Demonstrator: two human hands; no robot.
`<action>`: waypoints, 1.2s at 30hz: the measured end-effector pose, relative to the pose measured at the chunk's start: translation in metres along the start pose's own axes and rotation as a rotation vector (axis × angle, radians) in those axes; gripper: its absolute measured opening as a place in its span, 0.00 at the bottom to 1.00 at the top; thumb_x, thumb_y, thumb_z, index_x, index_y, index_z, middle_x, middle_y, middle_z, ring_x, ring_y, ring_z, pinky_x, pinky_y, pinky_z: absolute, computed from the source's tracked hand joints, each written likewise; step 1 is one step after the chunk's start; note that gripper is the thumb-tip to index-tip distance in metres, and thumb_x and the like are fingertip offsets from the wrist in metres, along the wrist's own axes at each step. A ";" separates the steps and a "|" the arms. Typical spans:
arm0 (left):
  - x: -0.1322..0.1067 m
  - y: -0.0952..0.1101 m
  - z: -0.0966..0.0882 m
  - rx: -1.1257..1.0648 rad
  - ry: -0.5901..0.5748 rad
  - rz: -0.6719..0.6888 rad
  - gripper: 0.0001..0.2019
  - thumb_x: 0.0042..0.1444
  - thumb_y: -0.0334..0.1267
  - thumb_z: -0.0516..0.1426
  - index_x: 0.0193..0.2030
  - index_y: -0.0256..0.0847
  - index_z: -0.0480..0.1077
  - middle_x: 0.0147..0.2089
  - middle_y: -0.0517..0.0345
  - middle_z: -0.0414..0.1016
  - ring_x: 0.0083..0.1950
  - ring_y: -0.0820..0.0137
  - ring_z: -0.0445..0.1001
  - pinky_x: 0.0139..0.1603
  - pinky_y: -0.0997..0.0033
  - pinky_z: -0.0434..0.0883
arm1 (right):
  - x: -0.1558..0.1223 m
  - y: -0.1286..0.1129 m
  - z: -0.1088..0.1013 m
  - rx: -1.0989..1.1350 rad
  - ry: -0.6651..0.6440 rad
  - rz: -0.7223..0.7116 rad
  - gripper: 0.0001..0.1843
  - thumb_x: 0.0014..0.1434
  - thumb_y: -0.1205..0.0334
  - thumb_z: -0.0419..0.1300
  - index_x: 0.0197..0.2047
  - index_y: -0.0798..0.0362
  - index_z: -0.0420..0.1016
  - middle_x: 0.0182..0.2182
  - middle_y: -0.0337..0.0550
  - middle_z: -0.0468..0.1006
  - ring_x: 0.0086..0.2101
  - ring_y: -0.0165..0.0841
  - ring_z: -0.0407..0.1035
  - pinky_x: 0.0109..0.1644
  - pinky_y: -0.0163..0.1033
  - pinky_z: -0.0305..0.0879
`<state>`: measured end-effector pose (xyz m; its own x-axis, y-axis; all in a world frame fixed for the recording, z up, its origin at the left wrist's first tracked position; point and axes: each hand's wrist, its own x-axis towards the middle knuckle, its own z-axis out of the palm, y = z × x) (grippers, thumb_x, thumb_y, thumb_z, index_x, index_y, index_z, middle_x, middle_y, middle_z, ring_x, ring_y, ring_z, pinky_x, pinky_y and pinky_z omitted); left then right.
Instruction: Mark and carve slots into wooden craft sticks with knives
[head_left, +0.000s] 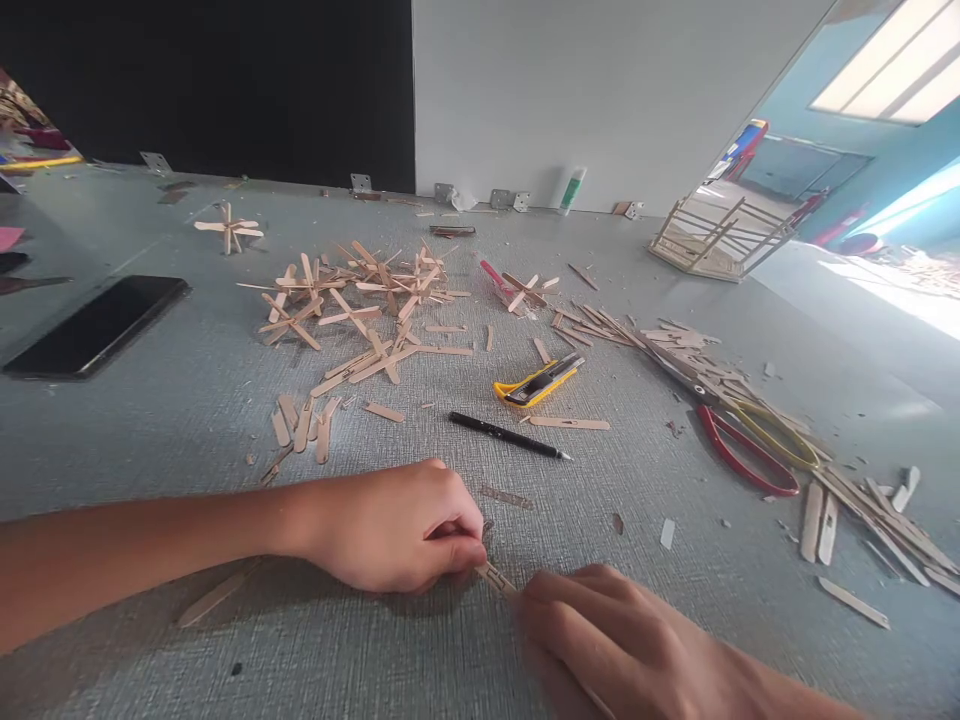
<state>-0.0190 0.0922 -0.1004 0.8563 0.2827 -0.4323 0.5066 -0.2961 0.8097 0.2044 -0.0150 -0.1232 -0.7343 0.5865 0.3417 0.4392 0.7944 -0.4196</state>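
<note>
Head view — left hand [409, 530], right hand [619, 640], pinching stick [496, 577] (dark-marked)

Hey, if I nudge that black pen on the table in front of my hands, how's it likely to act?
The black pen will probably roll, since its barrel is slim and looks round. The tabletop's woven-looking texture may slow it a bit. It should feel light and stiff, judging by that thin, straight shape.

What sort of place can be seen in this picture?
Probably a craft workspace: many flat wooden sticks, some crossed together, lie on the grey table, with a yellow cutter and a pair of scissors also there.
</note>
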 end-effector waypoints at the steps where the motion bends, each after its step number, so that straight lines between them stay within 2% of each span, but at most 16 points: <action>1: 0.000 0.000 0.000 0.001 0.001 0.000 0.16 0.67 0.34 0.54 0.25 0.41 0.63 0.18 0.68 0.62 0.20 0.76 0.62 0.23 0.78 0.58 | 0.001 0.000 0.000 0.002 -0.002 0.005 0.32 0.78 0.68 0.28 0.30 0.53 0.65 0.22 0.38 0.67 0.21 0.29 0.54 0.25 0.35 0.56; 4: 0.000 0.000 0.000 0.014 0.016 0.021 0.17 0.67 0.34 0.54 0.24 0.40 0.63 0.18 0.68 0.62 0.21 0.76 0.62 0.23 0.77 0.57 | 0.000 0.001 0.001 0.010 0.000 0.014 0.32 0.79 0.68 0.29 0.30 0.54 0.66 0.23 0.39 0.67 0.21 0.29 0.54 0.25 0.35 0.57; 9: 0.000 -0.002 0.000 0.025 0.021 0.033 0.17 0.67 0.33 0.54 0.24 0.40 0.62 0.18 0.69 0.59 0.21 0.76 0.60 0.23 0.77 0.56 | -0.003 0.002 0.006 -0.008 0.027 0.033 0.23 0.78 0.71 0.38 0.37 0.56 0.70 0.24 0.37 0.67 0.22 0.30 0.52 0.26 0.35 0.56; 14: 0.000 -0.001 0.000 0.033 0.030 0.039 0.17 0.66 0.33 0.55 0.24 0.40 0.62 0.18 0.68 0.61 0.22 0.76 0.61 0.24 0.76 0.56 | -0.001 0.001 0.006 0.059 -0.030 0.079 0.27 0.78 0.68 0.32 0.33 0.53 0.64 0.24 0.36 0.64 0.22 0.29 0.50 0.26 0.34 0.55; 17: 0.000 -0.001 0.000 0.027 0.027 0.033 0.17 0.67 0.34 0.54 0.24 0.40 0.63 0.19 0.67 0.62 0.22 0.76 0.62 0.24 0.76 0.57 | -0.004 0.002 0.011 0.064 -0.019 0.070 0.29 0.78 0.63 0.27 0.33 0.51 0.61 0.24 0.36 0.64 0.21 0.29 0.51 0.25 0.34 0.54; 21: 0.001 0.001 0.000 0.010 0.009 0.028 0.18 0.67 0.34 0.53 0.23 0.40 0.61 0.18 0.67 0.63 0.20 0.76 0.62 0.23 0.78 0.58 | -0.009 0.006 0.017 0.095 -0.051 0.100 0.27 0.79 0.58 0.27 0.35 0.50 0.60 0.26 0.38 0.65 0.22 0.29 0.53 0.26 0.35 0.54; 24: 0.000 0.003 -0.001 -0.009 0.007 0.031 0.18 0.66 0.32 0.54 0.23 0.40 0.61 0.17 0.68 0.61 0.19 0.77 0.61 0.22 0.79 0.58 | -0.007 0.004 0.012 0.162 -0.080 0.132 0.28 0.78 0.52 0.27 0.34 0.49 0.59 0.26 0.38 0.66 0.21 0.28 0.52 0.25 0.36 0.54; 29: -0.001 0.003 -0.001 -0.044 -0.008 0.008 0.18 0.67 0.34 0.53 0.23 0.41 0.62 0.18 0.67 0.64 0.19 0.77 0.61 0.22 0.79 0.60 | -0.001 0.000 0.001 0.312 -0.214 0.266 0.22 0.78 0.54 0.36 0.33 0.49 0.57 0.29 0.40 0.69 0.24 0.28 0.56 0.26 0.35 0.53; 33: 0.000 0.001 -0.001 -0.046 -0.016 0.002 0.19 0.68 0.37 0.53 0.23 0.41 0.62 0.19 0.66 0.65 0.19 0.76 0.63 0.23 0.78 0.62 | -0.003 0.008 0.007 0.439 -0.170 0.272 0.17 0.74 0.51 0.46 0.33 0.48 0.55 0.28 0.35 0.63 0.23 0.26 0.51 0.24 0.35 0.48; 36: 0.000 -0.002 0.000 -0.043 -0.005 0.009 0.18 0.67 0.37 0.53 0.23 0.41 0.62 0.18 0.66 0.65 0.18 0.76 0.64 0.22 0.78 0.60 | -0.002 0.011 0.010 0.454 -0.121 0.279 0.13 0.73 0.59 0.46 0.33 0.48 0.54 0.27 0.32 0.57 0.22 0.25 0.48 0.24 0.35 0.47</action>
<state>-0.0201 0.0927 -0.1022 0.8615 0.2752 -0.4266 0.4938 -0.2594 0.8299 0.2056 -0.0093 -0.1372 -0.6880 0.7216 0.0772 0.3781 0.4472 -0.8106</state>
